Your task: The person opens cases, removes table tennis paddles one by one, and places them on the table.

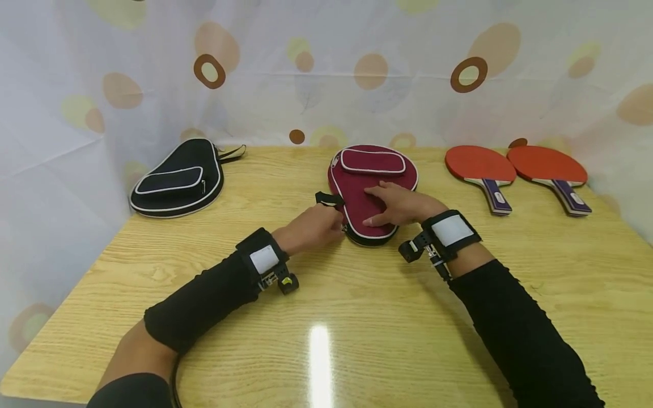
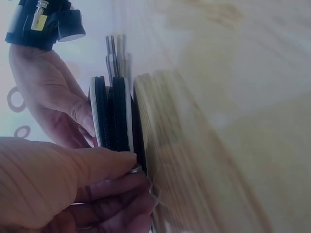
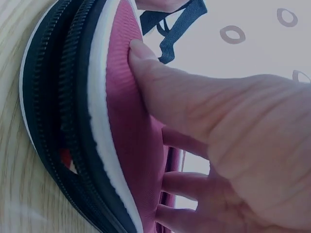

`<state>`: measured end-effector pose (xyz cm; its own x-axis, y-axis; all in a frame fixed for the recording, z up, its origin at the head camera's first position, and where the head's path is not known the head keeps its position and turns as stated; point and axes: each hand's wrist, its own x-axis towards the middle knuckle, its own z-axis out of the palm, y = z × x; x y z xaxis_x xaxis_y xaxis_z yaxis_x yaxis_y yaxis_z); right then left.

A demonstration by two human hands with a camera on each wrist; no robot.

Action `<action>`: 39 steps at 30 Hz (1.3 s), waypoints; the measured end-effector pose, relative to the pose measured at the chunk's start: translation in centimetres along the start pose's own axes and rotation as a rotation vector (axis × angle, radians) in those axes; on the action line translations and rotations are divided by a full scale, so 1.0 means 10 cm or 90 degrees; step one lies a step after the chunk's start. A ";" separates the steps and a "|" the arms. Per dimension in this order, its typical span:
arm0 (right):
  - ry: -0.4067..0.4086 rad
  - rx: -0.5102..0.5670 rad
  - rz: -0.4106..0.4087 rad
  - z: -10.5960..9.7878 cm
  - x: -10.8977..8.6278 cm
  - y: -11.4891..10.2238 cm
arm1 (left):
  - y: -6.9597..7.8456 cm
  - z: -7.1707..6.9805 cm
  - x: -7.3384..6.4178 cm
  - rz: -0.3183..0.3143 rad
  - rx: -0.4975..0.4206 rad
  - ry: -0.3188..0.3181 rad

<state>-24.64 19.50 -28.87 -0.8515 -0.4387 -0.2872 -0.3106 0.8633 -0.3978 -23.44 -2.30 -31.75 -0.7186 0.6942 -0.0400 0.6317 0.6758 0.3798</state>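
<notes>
A maroon table tennis paddle case (image 1: 357,195) with white piping lies on the table, its narrow end toward me. My left hand (image 1: 315,228) is at the case's left edge, thumb and fingers pinching a small metal zipper pull (image 2: 135,169). Part of the black zipper (image 2: 116,121) is parted along the narrow end, as both wrist views show. Over the front of the case, my right hand (image 1: 403,205) rests with spread fingers, its thumb (image 3: 146,60) pressing the maroon fabric. A black strap loop (image 1: 329,198) sticks out beside my left hand.
At the back left lies a black paddle case (image 1: 176,170) with white piping and a strap. Two red paddles (image 1: 479,162) (image 1: 548,162) lie side by side on the right of the wooden table (image 1: 255,351). A dotted curtain (image 1: 326,34) hangs behind.
</notes>
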 end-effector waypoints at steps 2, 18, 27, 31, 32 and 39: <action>0.006 0.000 -0.007 0.01 0.00 0.02 | 0.00 0.01 0.01 0.000 -0.002 -0.005; 0.206 0.109 0.174 0.19 -0.11 -0.12 | 0.12 -0.02 -0.03 -0.011 0.005 -0.013; 0.251 0.154 0.199 0.16 -0.10 -0.10 | 0.16 0.02 -0.05 0.029 -0.002 -0.014; 0.276 0.169 0.199 0.15 -0.09 -0.08 | 0.17 0.03 -0.06 0.031 -0.005 -0.012; 0.286 0.175 0.200 0.15 -0.09 -0.08 | 0.16 0.03 -0.06 0.031 -0.007 -0.013; 0.368 0.218 0.203 0.09 -0.06 -0.17 | 0.17 0.01 -0.07 0.036 -0.007 -0.013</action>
<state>-23.17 18.06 -28.83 -0.9941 0.1032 0.0328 0.0574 0.7587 -0.6489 -21.84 -1.61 -31.13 -0.6760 0.7360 -0.0378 0.6675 0.6332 0.3918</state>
